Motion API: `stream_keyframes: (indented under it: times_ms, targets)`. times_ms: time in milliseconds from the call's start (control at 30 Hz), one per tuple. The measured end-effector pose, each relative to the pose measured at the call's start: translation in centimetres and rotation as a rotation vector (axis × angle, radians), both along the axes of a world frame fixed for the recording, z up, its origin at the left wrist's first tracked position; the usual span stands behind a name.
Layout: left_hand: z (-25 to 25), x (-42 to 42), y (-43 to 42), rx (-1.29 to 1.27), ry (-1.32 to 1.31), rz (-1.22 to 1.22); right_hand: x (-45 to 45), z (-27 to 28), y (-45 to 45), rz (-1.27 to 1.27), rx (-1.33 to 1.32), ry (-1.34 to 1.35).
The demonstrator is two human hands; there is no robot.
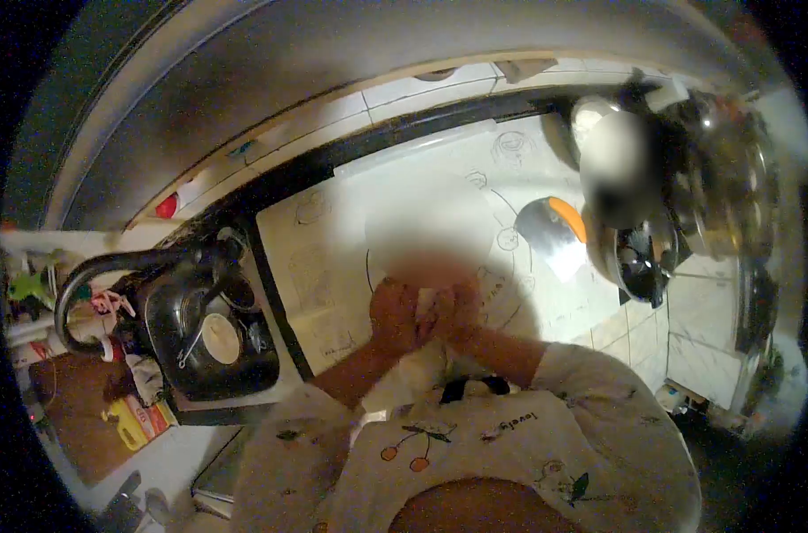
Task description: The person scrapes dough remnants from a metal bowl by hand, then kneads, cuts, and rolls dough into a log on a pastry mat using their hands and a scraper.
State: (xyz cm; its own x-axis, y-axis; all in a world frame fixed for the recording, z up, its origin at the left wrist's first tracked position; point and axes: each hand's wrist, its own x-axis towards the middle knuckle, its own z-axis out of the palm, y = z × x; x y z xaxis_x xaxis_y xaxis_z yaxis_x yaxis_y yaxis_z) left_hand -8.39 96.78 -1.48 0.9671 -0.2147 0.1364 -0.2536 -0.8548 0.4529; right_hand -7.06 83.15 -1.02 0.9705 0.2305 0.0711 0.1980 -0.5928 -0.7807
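Note:
My left hand (395, 315) and my right hand (461, 308) are pressed together, fingers closed, in front of my chest. A small pale patch shows between them; what it is I cannot make out. Beneath them lies a white mat (564, 306) printed with line drawings and writing. Just beyond my fingers a round whitish area (429, 222) is blurred, and its kind is unclear. To the right of my hands a rounded scraper-like tool (540, 233) with an orange edge rests on the mat, touched by neither hand.
At left a black sink (177, 382) with a curved black faucet (111, 259) holds a pale round dish (221, 338). A yellow package (133, 425) lies beside it. At the right stand a black shiny container (642, 266) and a large transparent vessel (724, 178). A cabinet overhangs the back.

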Motion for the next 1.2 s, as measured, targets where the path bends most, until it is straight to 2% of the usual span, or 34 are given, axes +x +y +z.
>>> stream_keyframes:
  times_ms: [67, 167, 267, 333, 367, 400, 467, 500, 533, 567, 600, 633, 667, 700, 733, 800, 833, 933, 1033, 1133, 1200]
  targets:
    - [3.4, 2.5, 0.2, -0.223, 0.08, 0.041, 1.9, 0.4, 1.3, -0.002, -0.004, -0.038]
    - [-4.7, 5.1, 1.0, 0.126, -0.376, 0.264, 9.5, -0.9, 2.7, -0.056, 0.013, -0.012]
    - [-4.0, 8.4, 1.7, -0.034, 0.043, 0.387, 13.3, -0.1, 3.5, -0.183, 0.064, -0.102]
    - [-3.2, 10.1, 1.4, -0.099, 0.072, 0.405, 14.3, 0.2, 3.8, -0.268, 0.117, -0.205]
    - [-3.6, 9.7, 1.9, -0.139, 0.05, 0.385, 14.7, -1.5, 3.7, -0.215, -0.093, -0.075]
    - [-4.0, 9.2, 2.4, -0.178, 0.028, 0.364, 13.7, -1.9, 3.9, -0.216, -0.057, -0.082]
    - [-7.6, 8.8, 3.7, -0.276, -0.079, 0.226, 12.1, -2.0, 3.5, -0.232, 0.004, -0.099]
    - [-0.7, 7.2, 2.6, -0.314, -0.262, 0.02, 10.6, 0.0, 2.2, -0.157, 0.132, -0.196]
    - [3.5, 6.3, 2.6, -0.363, -0.111, 0.033, 8.9, 2.4, 0.4, -0.057, 0.298, 0.002]
    - [6.4, 5.1, 2.9, -0.41, 0.053, 0.054, 7.7, 5.6, -0.8, 0.012, 0.298, 0.349]
    - [7.3, 3.9, 3.0, -0.45, 0.229, 0.068, 6.3, 5.8, -0.9, 0.027, 0.23, 0.367]
    - [6.7, 3.0, 2.5, -0.256, 0.16, 0.012, 5.0, 6.1, -1.0, 0.043, 0.162, 0.383]
    - [6.0, 2.4, 1.5, -0.062, 0.079, -0.041, 4.1, 4.2, -0.2, 0.025, 0.025, 0.05]
    - [5.1, 2.3, 1.1, 0.028, 0.073, -0.043, 3.5, 3.2, 0.4, 0.014, -0.11, -0.289]
    - [4.3, 2.2, 0.6, 0.118, 0.065, -0.045, 3.0, 2.8, 0.6, 0.03, -0.167, -0.287]
    - [2.1, 2.9, 0.3, 0.082, 0.218, 0.023, 2.6, 2.2, 0.9, 0.046, -0.287, -0.27]
    - [1.2, 3.1, 0.4, 0.085, 0.159, 0.033, 3.2, 2.2, 0.8, 0.057, -0.183, -0.195]
    - [1.1, 6.7, 1.1, 0.172, 0.273, 0.089, 7.8, -0.5, 1.6, 0.008, -0.102, -0.223]
    - [-1.0, 9.4, 2.3, 0.051, -0.076, 0.092, 11.8, -2.4, 1.7, -0.046, -0.037, -0.272]
    - [-0.9, 11.2, 2.7, 0.051, 0.073, 0.098, 14.1, -1.9, 2.3, -0.12, -0.086, -0.293]
    - [0.3, 10.8, 2.5, 0.101, 0.103, 0.097, 13.4, -4.0, 1.7, -0.024, -0.11, -0.358]
